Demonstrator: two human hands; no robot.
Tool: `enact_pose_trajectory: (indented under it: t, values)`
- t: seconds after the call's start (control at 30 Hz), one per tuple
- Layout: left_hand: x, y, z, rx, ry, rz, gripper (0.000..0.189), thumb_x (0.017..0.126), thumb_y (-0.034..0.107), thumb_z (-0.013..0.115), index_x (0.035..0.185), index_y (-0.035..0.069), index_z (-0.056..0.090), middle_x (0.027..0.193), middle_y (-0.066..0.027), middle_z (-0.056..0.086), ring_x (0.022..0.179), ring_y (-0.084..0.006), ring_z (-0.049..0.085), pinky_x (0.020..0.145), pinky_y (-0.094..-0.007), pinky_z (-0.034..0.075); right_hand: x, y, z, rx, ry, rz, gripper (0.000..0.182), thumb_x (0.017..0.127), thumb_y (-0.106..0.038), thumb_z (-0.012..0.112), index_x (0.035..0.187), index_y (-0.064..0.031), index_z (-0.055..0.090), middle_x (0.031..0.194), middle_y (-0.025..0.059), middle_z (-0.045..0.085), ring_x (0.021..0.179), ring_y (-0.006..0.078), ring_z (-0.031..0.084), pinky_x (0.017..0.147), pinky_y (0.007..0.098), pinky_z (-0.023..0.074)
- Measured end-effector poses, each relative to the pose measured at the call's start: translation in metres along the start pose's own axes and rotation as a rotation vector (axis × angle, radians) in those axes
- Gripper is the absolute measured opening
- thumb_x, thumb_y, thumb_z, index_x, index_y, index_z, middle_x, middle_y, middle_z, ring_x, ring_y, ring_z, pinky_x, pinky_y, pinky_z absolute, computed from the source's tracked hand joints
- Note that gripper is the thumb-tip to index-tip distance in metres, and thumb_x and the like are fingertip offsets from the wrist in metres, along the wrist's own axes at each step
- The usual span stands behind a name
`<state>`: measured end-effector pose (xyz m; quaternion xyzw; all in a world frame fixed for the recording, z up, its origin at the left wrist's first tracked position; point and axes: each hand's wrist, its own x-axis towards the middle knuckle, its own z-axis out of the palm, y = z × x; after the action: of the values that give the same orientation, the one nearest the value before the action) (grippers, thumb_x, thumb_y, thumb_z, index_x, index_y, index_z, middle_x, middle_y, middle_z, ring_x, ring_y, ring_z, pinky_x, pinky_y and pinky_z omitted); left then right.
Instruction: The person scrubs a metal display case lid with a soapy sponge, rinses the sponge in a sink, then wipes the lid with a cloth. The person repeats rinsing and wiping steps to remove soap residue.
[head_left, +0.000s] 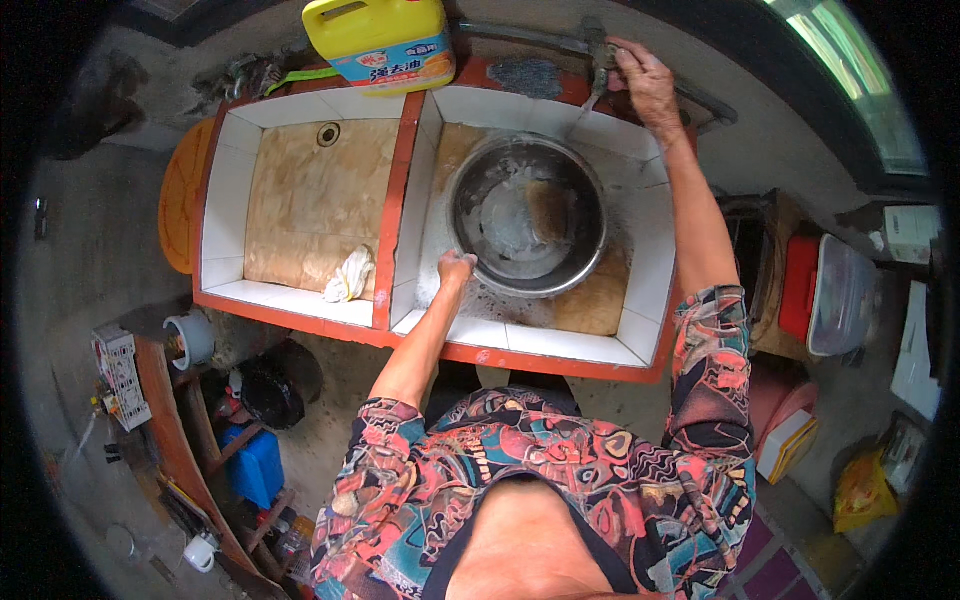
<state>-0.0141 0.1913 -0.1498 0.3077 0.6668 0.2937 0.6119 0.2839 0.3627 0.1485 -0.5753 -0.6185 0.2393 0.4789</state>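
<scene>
A round metal basin (480, 274) sits in the right compartment of a tiled double sink (517, 360) with red edges. Suds and water lie in it, along with a brownish block-like thing (549, 210), perhaps a sponge. My left hand (457, 264) grips the basin's rim at its lower left. Up at the wall, my right hand (646, 79) is raised with its fingers on the tap (600, 64). Water appears to come from the spout towards the basin. A crumpled white cloth (351, 276) lies in the left compartment, below a round drain (328, 134).
A yellow jug of cleaner (382, 41) stands on the sink's back ledge, beside a green-handled tool (304, 76). An orange round board (180, 196) leans at the left side. To the right are a red box (797, 285) and a clear plastic container (841, 296). A blue container (255, 465) stands lower left.
</scene>
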Motion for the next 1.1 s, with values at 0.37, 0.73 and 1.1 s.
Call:
enact_pose_trajectory:
  t: [0.37,0.73,1.1]
  values:
    - [0.023,0.004,0.005,0.08,-0.015,0.057,0.021,0.067,0.01,0.06,0.079,-0.005,0.052,0.067,-0.0144,0.059,0.048,-0.0218,0.056,0.041,-0.0329,0.047,-0.12,0.147,0.104,-0.703,0.115,0.331,0.047,0.084,-0.037,0.046,0.122,-0.0091,0.043,0.112,0.0262,0.049,0.103,0.0412,0.047,0.088,0.0457,0.0387]
    - [0.0,0.061,0.04,0.766,0.191,0.472,0.034,0.073,0.021,0.058,0.095,-0.004,0.049,0.09,-0.0261,0.055,0.087,-0.0379,0.054,0.074,-0.0446,0.043,-0.158,0.231,0.103,-0.512,-0.091,0.385,0.069,0.072,-0.017,0.063,0.13,-0.0021,0.028,0.126,0.0249,0.037,0.111,0.0413,0.04,0.088,0.046,0.0395]
    - [-0.015,0.264,0.145,-0.227,-0.47,0.457,0.071,0.07,0.028,0.072,0.121,-0.005,0.035,0.095,-0.0104,0.056,0.086,-0.018,0.054,0.077,-0.0301,0.045,-0.078,0.119,0.033,0.576,0.037,0.289,0.076,0.064,-0.013,0.073,0.126,-0.0096,0.03,0.117,0.0093,0.046,0.105,0.0234,0.047,0.088,0.0352,0.0417]
